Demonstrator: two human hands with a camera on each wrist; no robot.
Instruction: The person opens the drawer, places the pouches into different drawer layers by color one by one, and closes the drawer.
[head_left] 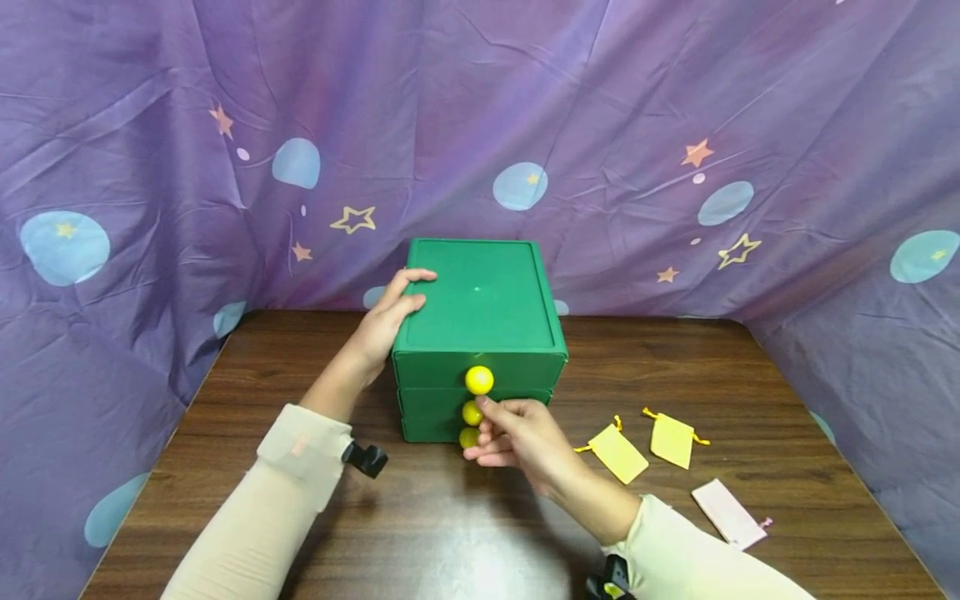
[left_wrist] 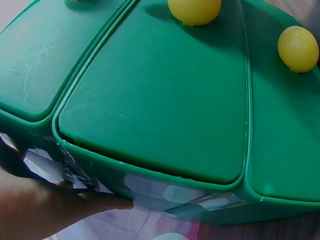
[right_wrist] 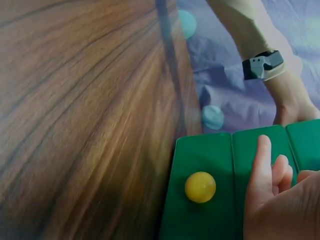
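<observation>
A green cabinet [head_left: 480,292] with three drawers, stacked one above another, stands on the table; each front carries a round yellow knob. My left hand [head_left: 386,321] rests against the cabinet's left side, two fingertips over its top edge. In the left wrist view this hand [left_wrist: 60,202] lies along the side wall. My right hand [head_left: 525,442] is at the front, thumb and forefinger pinching the middle knob [head_left: 472,412], its lower fingers stretched past the bottom knob [head_left: 468,437]. Just above the thumb sits the top knob [head_left: 479,380]. All the drawers appear closed.
Right of the cabinet lie two yellow drawstring pouches, one nearer [head_left: 618,454] and one farther [head_left: 672,440]. A pale pink pouch [head_left: 727,514] lies closer to the front. Behind the wooden table [head_left: 300,358] hangs a purple cloth [head_left: 450,108] with stars and planets.
</observation>
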